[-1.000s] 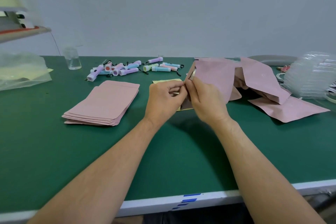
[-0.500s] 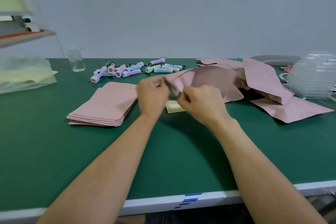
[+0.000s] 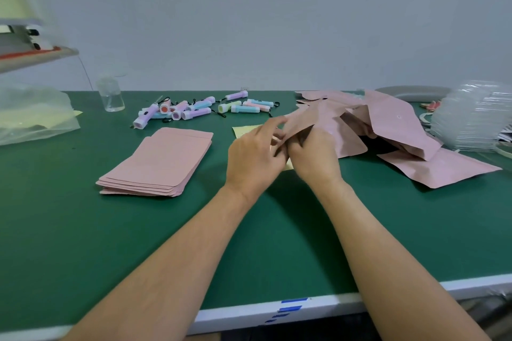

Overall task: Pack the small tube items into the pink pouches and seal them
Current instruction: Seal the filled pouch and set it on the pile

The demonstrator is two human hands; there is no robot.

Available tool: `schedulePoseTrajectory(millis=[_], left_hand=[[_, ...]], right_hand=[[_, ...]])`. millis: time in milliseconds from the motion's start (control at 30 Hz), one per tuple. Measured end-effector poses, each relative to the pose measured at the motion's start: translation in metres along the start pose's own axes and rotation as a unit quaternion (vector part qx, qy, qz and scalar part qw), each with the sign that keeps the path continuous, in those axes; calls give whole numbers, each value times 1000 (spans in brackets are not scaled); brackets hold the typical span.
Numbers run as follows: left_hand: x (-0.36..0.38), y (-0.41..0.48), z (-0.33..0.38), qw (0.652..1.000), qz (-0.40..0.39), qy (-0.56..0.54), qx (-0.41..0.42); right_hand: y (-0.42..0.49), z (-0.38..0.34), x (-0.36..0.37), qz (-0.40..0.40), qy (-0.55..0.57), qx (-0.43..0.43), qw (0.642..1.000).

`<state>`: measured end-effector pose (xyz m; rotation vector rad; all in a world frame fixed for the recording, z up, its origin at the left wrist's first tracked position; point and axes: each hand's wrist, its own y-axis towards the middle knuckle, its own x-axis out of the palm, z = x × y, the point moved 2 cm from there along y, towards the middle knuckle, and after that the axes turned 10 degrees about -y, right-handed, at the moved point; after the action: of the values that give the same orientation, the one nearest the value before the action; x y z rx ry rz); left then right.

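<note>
Pouch of flat pink paper [image 3: 321, 122] is pinched at its mouth by left hand [image 3: 255, 155] and right hand [image 3: 313, 159], probably to press the seal shut.

no text, label, brand or number can be read on anything in view; the pink pouches [image 3: 155, 163] and small tubes [image 3: 194, 111] show no legible print.

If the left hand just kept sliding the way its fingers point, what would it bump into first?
The pink pouch, which the left hand grips together with the right hand. Past that, probably the loose heap of pink pouches at the back right, though depth is hard to judge.
</note>
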<state>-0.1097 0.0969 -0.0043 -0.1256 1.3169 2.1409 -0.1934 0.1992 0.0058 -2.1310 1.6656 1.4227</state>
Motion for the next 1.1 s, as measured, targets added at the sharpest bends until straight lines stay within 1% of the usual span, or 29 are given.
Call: schedulePoseTrajectory(millis=[33, 100, 167, 200, 233, 300, 367, 400, 467, 567, 667, 733, 800, 900, 967, 1033, 1100], left_hand=[[1, 1, -2, 999, -21, 36, -16], [4, 1, -5, 989, -90, 105, -46], [5, 0, -6, 979, -138, 130, -70], [3, 1, -6, 979, -135, 125, -83], [-1, 4, -7, 982, -113, 113, -101], [-12, 11, -16, 985, -36, 86, -142], [-24, 17, -25, 983, 29, 70, -168], [-26, 17, -26, 982, 40, 64, -172], [-24, 15, -17, 983, 27, 42, -175], [-8, 10, -5, 982, -21, 35, -182], [-7, 10, -8, 980, -17, 5, -197], [-13, 12, -17, 976, 6, -28, -216], [-19, 13, -20, 975, 21, -22, -220], [-12, 9, -12, 984, -10, 5, -179], [-8, 9, -9, 984, -28, 1, -175], [-9, 11, -12, 977, -31, -20, -210], [-9, 11, -17, 961, -46, -57, -266]], right_hand=[[0, -2, 2, -1, -39, -27, 999], [-2, -7, 9, -1, -120, -68, 990], [-2, -9, 12, 9, -162, -78, 984], [-1, -9, 12, 17, -180, -74, 981], [-2, -8, 11, 22, -202, -68, 977], [-2, -3, 8, 15, -235, -48, 971], [-1, 1, 4, 3, -228, -10, 974], [-1, 2, 3, 4, -225, 1, 974], [-1, -2, 2, 19, -231, -3, 973], [-2, -9, 2, 62, -253, -44, 964], [-5, -11, 0, 85, -271, -72, 956], [-4, -7, -2, 84, -258, -63, 961], [-4, -6, -3, 90, -243, -53, 964], [-9, -15, -1, 118, -190, -76, 972], [-11, -19, 1, 128, -160, -91, 975], [-9, -12, 1, 123, -136, -82, 980], [-6, -4, -2, 132, -128, -61, 981]])
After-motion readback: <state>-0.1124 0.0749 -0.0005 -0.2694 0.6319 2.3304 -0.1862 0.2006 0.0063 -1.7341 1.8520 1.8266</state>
